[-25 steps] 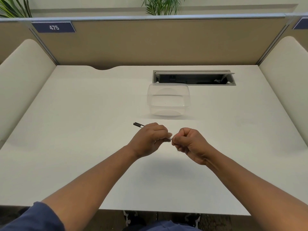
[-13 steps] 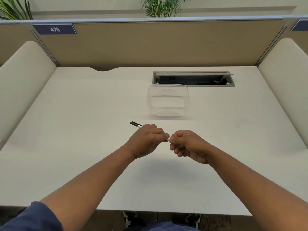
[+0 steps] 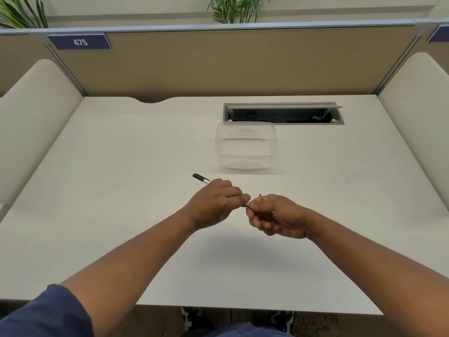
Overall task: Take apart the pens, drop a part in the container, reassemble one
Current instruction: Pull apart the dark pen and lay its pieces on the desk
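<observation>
A pen [image 3: 201, 178] is being held just above a white desk [image 3: 121, 190], its black end sticking out to the upper left of the person's left hand [image 3: 213, 205], which is closing round its white barrel. The right hand [image 3: 277, 216] is meeting it fingertip to fingertip, its fingers curling in and pinching the barrel's other end; a small dark tip is poking up above that hand, too small to identify. Both bare forearms are reaching in from the near edge, a dark blue sleeve [image 3: 46, 312] showing at the left shoulder.

Beyond the hands, a clear plastic container [image 3: 246, 145] is standing upright on the desk, lidless and looking empty. Just behind it, a grey cable hatch [image 3: 283, 113] is sitting open in the desktop, dark inside.

The desk is being enclosed by a tan partition [image 3: 218, 64] at the back and cream rounded panels [image 3: 36, 113] at either side. A blue label reading 475 [image 3: 80, 42] is hanging on the partition's top left, and green palm leaves [image 3: 234, 8] are rising behind it against a pale wall
</observation>
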`<state>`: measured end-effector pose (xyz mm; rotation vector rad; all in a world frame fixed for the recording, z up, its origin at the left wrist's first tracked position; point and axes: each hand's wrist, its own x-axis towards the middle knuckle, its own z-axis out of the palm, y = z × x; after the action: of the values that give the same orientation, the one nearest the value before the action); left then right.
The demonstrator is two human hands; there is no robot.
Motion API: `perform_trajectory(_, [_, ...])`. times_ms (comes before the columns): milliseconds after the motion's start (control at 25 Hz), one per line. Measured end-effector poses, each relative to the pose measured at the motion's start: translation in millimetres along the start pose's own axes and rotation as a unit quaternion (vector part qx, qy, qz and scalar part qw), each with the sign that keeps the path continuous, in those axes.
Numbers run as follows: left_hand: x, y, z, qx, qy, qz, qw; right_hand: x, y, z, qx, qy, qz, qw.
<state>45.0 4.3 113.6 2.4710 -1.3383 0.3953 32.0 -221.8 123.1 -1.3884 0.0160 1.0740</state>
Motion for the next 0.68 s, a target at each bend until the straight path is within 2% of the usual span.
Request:
perform_trajectory(200, [6,-4,-7,-0.038,-0.03,0.013,0.999,-1,7,8,-0.166,0.061,-0.106,0.979])
perform_trajectory(400, [12,-6,-13,-0.07,-0.057,0.005,0.996,0,4,8,-0.386,0.141,-0.17,0.896])
perform_trajectory(680, [10,-3,-15,-0.069,-0.073,0.0,0.995,-2,-1,6,-0.511,0.123,-0.212,0.824])
